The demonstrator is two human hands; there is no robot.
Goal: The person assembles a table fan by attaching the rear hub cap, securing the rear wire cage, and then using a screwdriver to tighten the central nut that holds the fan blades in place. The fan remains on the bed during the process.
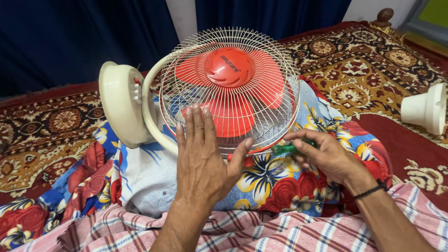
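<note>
The left hand [200, 161] lies flat, fingers spread, steadying the fan's wire guard [228, 88] on the floral cloth [280, 179]. The right hand [329, 156], fingers pinched on a green-handled screwdriver [285, 149], points it at the guard's rim.

Room about my hands: fan grille [228, 88] blocks straight ahead, my left hand [200, 158] flat against its rim. Cream base [120, 105] closes the left side. My right hand [329, 156] with its green screwdriver [285, 148] fills the lower right edge. Open carpet [373, 84] runs right, up to the cream cone [425, 108].
</note>
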